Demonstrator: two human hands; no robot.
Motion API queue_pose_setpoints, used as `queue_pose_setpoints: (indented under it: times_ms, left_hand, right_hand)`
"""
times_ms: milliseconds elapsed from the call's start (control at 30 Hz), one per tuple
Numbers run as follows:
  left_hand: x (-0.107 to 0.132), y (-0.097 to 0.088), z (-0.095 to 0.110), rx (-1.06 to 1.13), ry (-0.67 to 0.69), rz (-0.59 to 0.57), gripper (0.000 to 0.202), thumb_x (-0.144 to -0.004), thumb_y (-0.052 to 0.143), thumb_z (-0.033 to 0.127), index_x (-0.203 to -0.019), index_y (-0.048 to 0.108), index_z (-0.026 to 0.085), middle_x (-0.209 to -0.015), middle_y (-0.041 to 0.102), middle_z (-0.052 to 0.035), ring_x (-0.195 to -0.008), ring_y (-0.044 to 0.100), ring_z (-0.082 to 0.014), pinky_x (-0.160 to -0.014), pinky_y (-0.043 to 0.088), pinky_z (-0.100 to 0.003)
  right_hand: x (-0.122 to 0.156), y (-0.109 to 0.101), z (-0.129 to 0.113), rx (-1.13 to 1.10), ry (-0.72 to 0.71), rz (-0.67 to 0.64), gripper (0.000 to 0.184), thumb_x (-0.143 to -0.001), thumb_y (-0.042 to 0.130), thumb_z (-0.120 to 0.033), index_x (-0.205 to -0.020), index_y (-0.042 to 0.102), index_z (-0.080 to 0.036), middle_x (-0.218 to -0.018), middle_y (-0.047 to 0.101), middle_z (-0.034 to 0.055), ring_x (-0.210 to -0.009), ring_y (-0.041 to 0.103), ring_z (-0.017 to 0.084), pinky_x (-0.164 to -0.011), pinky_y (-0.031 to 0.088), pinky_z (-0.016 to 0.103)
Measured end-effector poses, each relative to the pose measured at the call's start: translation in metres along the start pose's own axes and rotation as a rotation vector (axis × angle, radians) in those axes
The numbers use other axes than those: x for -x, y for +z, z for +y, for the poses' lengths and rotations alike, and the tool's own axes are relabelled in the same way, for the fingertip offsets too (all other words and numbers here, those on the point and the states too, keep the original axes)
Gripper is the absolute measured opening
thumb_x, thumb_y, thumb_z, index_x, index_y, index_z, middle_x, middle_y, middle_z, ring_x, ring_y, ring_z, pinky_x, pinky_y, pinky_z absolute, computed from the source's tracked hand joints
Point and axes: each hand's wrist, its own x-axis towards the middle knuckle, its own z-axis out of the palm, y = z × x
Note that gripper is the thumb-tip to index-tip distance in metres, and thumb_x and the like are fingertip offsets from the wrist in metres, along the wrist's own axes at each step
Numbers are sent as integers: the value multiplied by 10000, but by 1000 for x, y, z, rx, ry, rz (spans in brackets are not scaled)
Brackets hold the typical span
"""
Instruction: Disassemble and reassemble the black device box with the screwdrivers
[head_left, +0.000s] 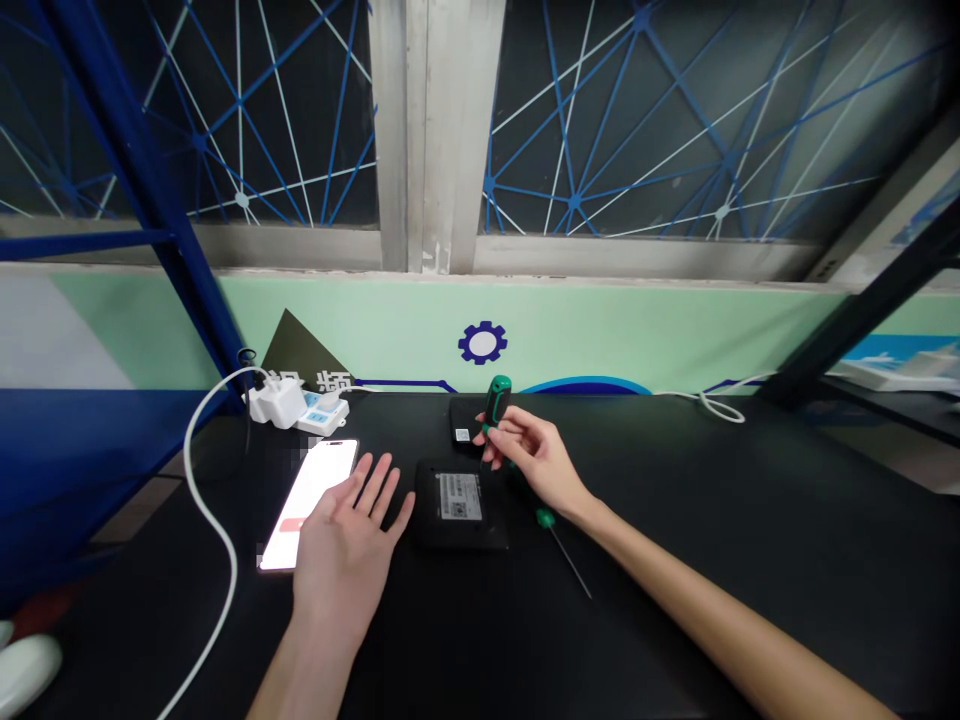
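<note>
My right hand pinches a screwdriver with a green and black handle, held upright with its shaft pointing down. The tip is near the right edge of a flat black device with a white label; whether it touches cannot be made out. Palm up and fingers spread, my left hand holds nothing and hovers between that device and a lit phone. A second green-handled screwdriver lies on the table beneath my right wrist, its handle partly hidden.
Behind the labelled device lies a smaller black object with a white sticker. A white power strip with a plugged-in adapter stands at the back left. Its white cable curves forward along the black table. Another cable lies at the back right.
</note>
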Motion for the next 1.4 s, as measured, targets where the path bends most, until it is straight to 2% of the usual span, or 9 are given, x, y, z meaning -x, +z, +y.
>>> queue_pose_setpoints:
  times_ms: [167, 400, 533, 633, 800, 1000, 1133, 1233, 1400]
  left_hand:
    - [-1, 0, -2, 5, -55, -25, 328, -945, 498, 188, -1247, 626, 167, -1336, 643, -144, -1227, 625, -253, -961, 573, -416]
    - [-1, 3, -3, 72, -99, -9, 340, -971, 461, 178, -1281, 595, 137, -1306, 658, -160, -1134, 681, -252, -807, 641, -357]
    - [1, 6, -3, 100, -143, -10, 323, -997, 435, 199, -1262, 608, 135, -1293, 663, -160, -1065, 710, -234, -771, 646, -327]
    - [2, 8, -3, 127, -161, 14, 301, -995, 446, 188, -1234, 620, 135, -1262, 675, -155, -1028, 717, -224, -732, 642, -307]
    - [2, 9, -2, 162, -177, 20, 236, -985, 462, 158, -1126, 649, 132, -1122, 707, -129, -910, 723, -209, -676, 623, -305]
    - [2, 10, -1, 182, -199, 4, 191, -970, 457, 125, -1023, 641, 124, -928, 677, -90, -765, 687, -181, -616, 587, -297]
    - [3, 10, 0, 192, -193, -14, 157, -958, 475, 110, -962, 630, 128, -888, 645, -76, -731, 658, -161, -601, 561, -277]
    - [4, 10, 0, 195, -196, -19, 148, -950, 475, 96, -935, 619, 126, -865, 626, -66, -713, 641, -152, -589, 548, -268]
    - [6, 13, 1, 198, -197, -12, 150, -944, 467, 87, -926, 610, 128, -847, 603, -56, -696, 622, -148, -582, 539, -268]
  right_hand:
    - [0, 0, 0, 5, 15, 24, 318, -812, 769, -431, -914, 590, -188, -780, 711, 35, -612, 645, 138, -543, 520, 256]
    - [0, 1, 1, 5, 25, 36, 369, -794, 785, -419, -1010, 581, -200, -746, 707, 11, -580, 642, 138, -525, 515, 255]
    - [1, 0, -1, 7, 2, 28, 359, -839, 728, -445, -1066, 653, -176, -852, 731, 62, -605, 640, 138, -525, 517, 264]
    - [1, 0, -2, 10, 6, 28, 338, -825, 738, -464, -982, 683, -170, -876, 747, 85, -615, 647, 147, -529, 523, 274]
    - [0, 4, 1, 17, 43, 82, 356, -745, 818, -461, -844, 615, -185, -735, 732, 41, -567, 646, 143, -518, 524, 263]
    - [0, 5, 2, 7, 36, 82, 392, -725, 828, -472, -904, 625, -188, -700, 704, 8, -528, 628, 131, -502, 522, 254]
    - [1, 1, -5, -15, 6, 56, 395, -775, 781, -471, -1010, 669, -174, -823, 735, 50, -554, 623, 127, -521, 531, 270]
    - [2, -1, -8, -24, -4, 31, 356, -791, 767, -455, -975, 695, -159, -890, 757, 94, -598, 637, 144, -542, 538, 288]
    - [-1, 1, -5, -12, 41, 58, 347, -734, 819, -455, -852, 652, -174, -782, 748, 69, -577, 646, 155, -511, 534, 287]
